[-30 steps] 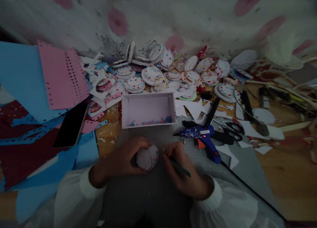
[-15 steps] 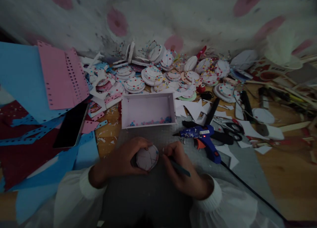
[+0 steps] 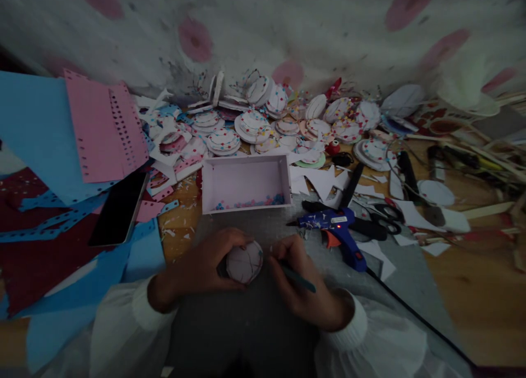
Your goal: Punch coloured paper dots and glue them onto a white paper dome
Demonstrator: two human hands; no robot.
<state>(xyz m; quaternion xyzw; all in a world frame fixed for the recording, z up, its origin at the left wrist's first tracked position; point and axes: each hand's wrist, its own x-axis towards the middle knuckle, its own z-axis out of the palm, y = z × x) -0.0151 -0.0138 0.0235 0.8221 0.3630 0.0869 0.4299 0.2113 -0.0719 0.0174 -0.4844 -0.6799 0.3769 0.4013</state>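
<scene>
My left hand (image 3: 207,260) is closed around the left side of a small round white disc (image 3: 244,263) with thin dark lines across its face. A few tiny coloured dots sit at the disc's right edge. Just right of it, my right hand (image 3: 302,282) grips a slim teal tool (image 3: 299,278) like a pen or tweezers; its exact kind is unclear in the dim light. The tool's tip is apart from the disc. Beyond both hands stands a shallow white box (image 3: 246,182) with small blue and pink beads (image 3: 271,199) along its near side.
A blue glue gun (image 3: 337,222) with a red light lies to the right, its cord running toward me. Scissors (image 3: 386,216) lie beyond it. Several beaded paper discs (image 3: 252,123) are heaped at the back. At left are a phone (image 3: 119,208) and coloured sheets (image 3: 102,131).
</scene>
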